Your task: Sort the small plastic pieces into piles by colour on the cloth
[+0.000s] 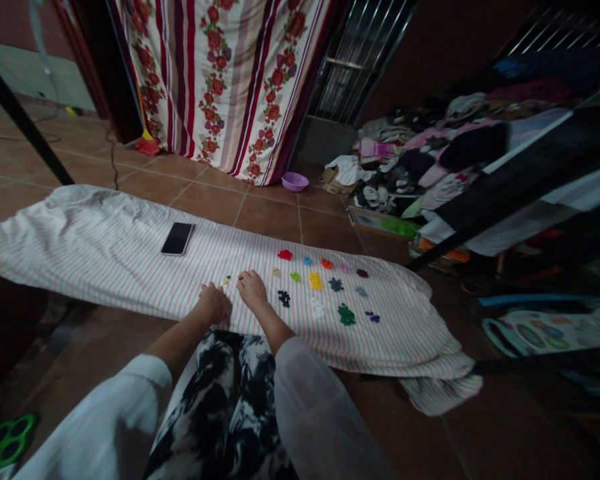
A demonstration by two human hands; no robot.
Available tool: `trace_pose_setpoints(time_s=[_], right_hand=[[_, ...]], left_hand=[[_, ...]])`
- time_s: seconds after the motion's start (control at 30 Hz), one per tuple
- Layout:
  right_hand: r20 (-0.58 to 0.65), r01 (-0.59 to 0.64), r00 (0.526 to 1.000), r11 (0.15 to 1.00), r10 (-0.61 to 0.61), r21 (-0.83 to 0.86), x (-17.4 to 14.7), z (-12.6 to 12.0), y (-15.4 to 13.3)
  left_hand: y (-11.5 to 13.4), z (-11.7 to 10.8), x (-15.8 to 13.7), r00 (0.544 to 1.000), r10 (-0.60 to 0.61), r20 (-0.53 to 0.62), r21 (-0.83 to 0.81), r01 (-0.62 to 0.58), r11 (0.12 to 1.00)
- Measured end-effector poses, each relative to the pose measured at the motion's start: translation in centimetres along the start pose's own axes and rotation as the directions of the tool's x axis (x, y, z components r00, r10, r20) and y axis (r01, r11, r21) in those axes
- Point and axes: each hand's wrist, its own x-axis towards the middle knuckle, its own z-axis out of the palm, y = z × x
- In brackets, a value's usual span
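My left hand rests low over the striped cloth, its fingers curled together; whatever they may hold is hidden. Close by on the right, my right hand has bent fingers drawn together, with a tiny dark spot at the tips that is too small to name. Between the two hands lie a tiny green piece and a tiny yellow-orange piece. Small pieces sorted by colour sit right of my right hand: beige, black, lime, yellow, red and dark green piles among them.
A striped cloth covers the long low surface before me. A phone lies on it to the left. Beyond are a purple basin, a floral curtain and a broom. Heaped clothes fill the right side.
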Motion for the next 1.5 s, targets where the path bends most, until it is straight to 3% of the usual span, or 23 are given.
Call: trace_pose_setpoints(time_s=[0.3,0.6,0.7,0.8,0.97,1.07,1.23,1.5], right_hand=[[-0.084,-0.067,0.993,0.985,0.081,0.162,-2.4,-0.2,1.2],[-0.106,-0.01,0.993,0.954,0.044,0.299,-6.6,-1.0,2.9],[-0.159,0.007,0.986,0.929,0.055,0.369,-8.3,-2.2,5.0],[-0.296,-0.037,0.941,0.921,0.162,0.388,-9.8,-4.9,8.6],[-0.453,-0.209,0.837,0.945,0.305,0.25,-11.8,-10.5,15.7],[-0.485,-0.294,0.805,0.94,0.341,0.173,-12.8,-12.4,19.1],[-0.438,-0.402,0.804,0.91,0.403,0.101,-13.5,-12.7,22.6],[-0.382,-0.451,0.81,0.889,0.445,0.081,-13.5,-12.1,24.4]], left_hand=[[0.8,-0.9,-1.0,0.998,-0.049,0.041,0.116,0.044,0.992],[1.1,-0.9,-1.2,0.998,-0.048,0.045,0.135,0.041,0.99],[1.1,-0.7,-1.1,0.998,-0.047,0.035,0.136,0.042,0.99],[1.0,-0.5,-1.1,0.999,-0.043,0.02,0.138,0.04,0.99],[0.9,0.0,-1.1,0.999,-0.044,-0.012,0.115,0.045,0.992],[0.9,0.2,-1.1,0.998,-0.05,-0.028,0.097,0.052,0.994],[1.0,0.1,-1.4,0.997,-0.065,-0.04,0.102,0.069,0.992],[1.2,0.1,-1.3,0.996,-0.084,-0.033,0.129,0.088,0.988]])
